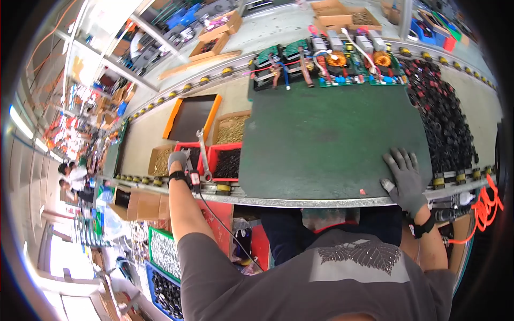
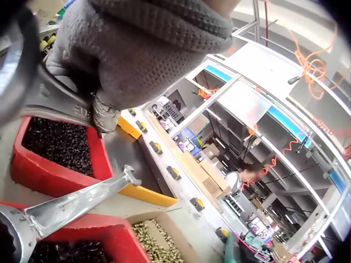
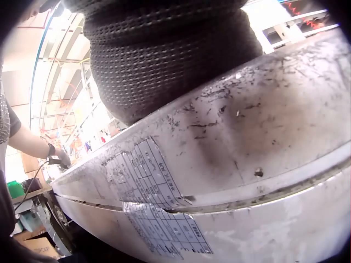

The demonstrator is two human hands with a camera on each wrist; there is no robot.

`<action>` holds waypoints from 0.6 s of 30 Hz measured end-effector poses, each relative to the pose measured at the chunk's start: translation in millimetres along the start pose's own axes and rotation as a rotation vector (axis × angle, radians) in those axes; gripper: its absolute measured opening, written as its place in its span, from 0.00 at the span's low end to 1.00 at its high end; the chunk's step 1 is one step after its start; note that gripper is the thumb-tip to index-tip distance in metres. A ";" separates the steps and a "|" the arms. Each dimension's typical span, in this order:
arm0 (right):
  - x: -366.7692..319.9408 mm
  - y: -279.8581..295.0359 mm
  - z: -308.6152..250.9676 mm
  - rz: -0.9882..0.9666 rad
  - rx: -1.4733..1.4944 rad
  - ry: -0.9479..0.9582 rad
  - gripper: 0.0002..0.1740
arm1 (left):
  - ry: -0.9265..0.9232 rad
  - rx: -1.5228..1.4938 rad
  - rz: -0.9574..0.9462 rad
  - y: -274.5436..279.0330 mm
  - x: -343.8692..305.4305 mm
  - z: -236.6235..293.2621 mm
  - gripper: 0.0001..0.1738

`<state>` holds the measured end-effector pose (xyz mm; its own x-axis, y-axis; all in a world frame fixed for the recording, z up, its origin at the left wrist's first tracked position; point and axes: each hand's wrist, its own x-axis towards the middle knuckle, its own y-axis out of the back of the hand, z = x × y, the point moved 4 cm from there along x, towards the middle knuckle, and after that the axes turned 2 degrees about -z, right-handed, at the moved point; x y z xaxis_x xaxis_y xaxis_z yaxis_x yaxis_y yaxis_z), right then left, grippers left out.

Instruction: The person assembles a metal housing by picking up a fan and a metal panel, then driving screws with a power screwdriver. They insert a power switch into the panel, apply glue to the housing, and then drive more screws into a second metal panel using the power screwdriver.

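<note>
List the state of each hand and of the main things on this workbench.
Left hand: gloved, curled round a metal tool.
Right hand: gloved, fingers spread on the green mat.
Shiny wrench: over the red bins; support unclear.
Red bins: uncovered, holding black parts.
Cardboard box: open, holding brass-coloured parts.
Circuit boards: lined up at the mat's far edge.

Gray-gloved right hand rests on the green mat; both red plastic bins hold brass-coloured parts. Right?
Bin contents are wrong: both red plastic bins hold small black parts, as the left wrist view shows. The gray-gloved right hand does rest on the green mat.
</note>
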<state>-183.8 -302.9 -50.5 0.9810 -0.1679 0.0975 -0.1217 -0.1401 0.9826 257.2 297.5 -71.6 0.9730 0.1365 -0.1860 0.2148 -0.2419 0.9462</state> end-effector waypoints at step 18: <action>-204.0 230.9 20.3 0.341 0.775 0.066 0.18 | -1.321 -0.598 -0.185 65.2 -382.0 311.8 0.24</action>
<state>-415.1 -320.8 153.3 0.8758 -0.2685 0.4011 -0.4580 -0.7248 0.5146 -74.3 -70.0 -21.5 0.3745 -0.9212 -0.1057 0.5972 0.1524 0.7875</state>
